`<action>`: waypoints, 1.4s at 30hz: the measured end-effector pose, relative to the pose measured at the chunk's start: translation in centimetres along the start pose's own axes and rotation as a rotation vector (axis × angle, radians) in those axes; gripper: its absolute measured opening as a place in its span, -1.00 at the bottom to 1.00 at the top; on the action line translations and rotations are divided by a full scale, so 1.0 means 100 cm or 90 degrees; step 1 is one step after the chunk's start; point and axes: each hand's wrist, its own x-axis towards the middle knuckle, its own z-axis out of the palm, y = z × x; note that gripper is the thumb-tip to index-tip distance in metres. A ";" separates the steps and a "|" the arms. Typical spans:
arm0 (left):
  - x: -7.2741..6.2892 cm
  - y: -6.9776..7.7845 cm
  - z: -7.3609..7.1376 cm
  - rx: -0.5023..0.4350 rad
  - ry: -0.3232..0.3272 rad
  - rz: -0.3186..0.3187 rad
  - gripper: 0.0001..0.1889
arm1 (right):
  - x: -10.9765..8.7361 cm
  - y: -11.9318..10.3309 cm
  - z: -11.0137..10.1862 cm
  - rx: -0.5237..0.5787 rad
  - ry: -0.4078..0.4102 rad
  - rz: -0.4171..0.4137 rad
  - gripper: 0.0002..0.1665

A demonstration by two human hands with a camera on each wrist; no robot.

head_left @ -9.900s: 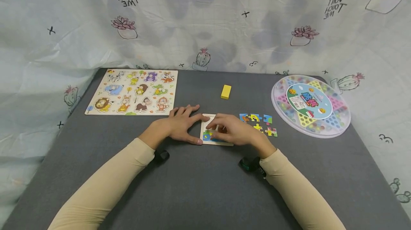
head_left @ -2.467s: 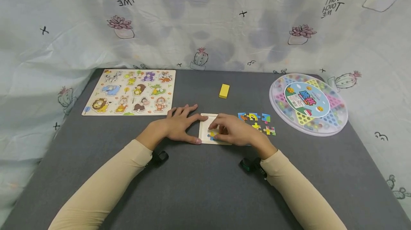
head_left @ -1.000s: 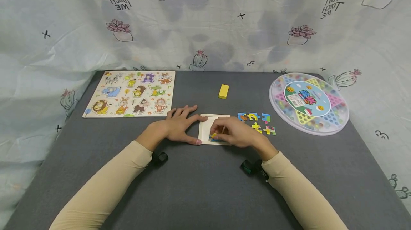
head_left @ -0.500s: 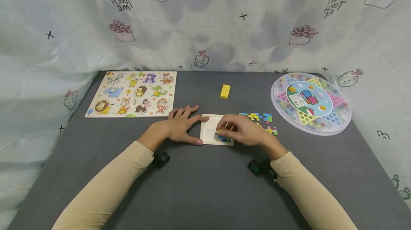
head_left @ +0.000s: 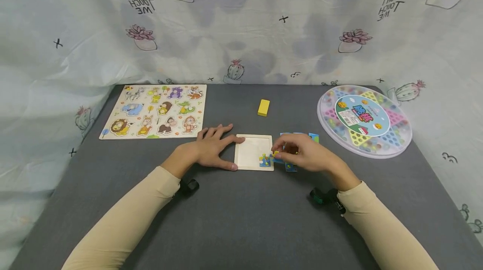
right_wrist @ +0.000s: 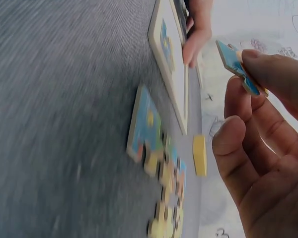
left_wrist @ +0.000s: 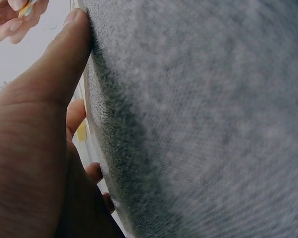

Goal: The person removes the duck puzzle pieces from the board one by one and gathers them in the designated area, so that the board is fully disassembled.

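Note:
My left hand (head_left: 211,148) lies with fingers spread at the left side of a small square wooden puzzle tray (head_left: 247,148), thumb and index fingertip at its edge. One blue and yellow jigsaw piece (head_left: 265,161) sits in the tray's near right corner. Just past the right rim, my right hand (head_left: 303,152) pinches another blue jigsaw piece (right_wrist: 229,58) between thumb and fingers, raised above the table in the right wrist view. Under and beyond that hand are several loose jigsaw pieces (right_wrist: 146,124), partly hidden in the head view; one blue piece (head_left: 291,167) shows below it.
A wooden animal puzzle board (head_left: 154,110) lies at the back left. A yellow block (head_left: 263,107) stands behind the tray. At the right is a round, clear-lidded board game box (head_left: 364,121). A patterned curtain (head_left: 256,22) hangs behind the grey table (head_left: 234,219).
My right hand has pulled back rightward out of the tray, carrying a jigsaw piece. The tray's near row, earlier holding pieces at the left, now shows one at the right. My left hand stays put.

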 end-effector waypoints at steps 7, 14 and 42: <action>-0.001 -0.002 0.001 -0.004 0.008 0.004 -0.06 | -0.016 0.005 -0.009 -0.007 0.006 0.014 -0.85; -0.001 -0.002 0.000 -0.002 0.010 0.007 -0.06 | -0.030 0.012 -0.013 -0.003 0.022 -0.009 -0.82; -0.002 -0.003 0.002 -0.006 0.013 0.013 -0.06 | -0.071 0.034 -0.018 -0.053 0.038 0.052 -0.86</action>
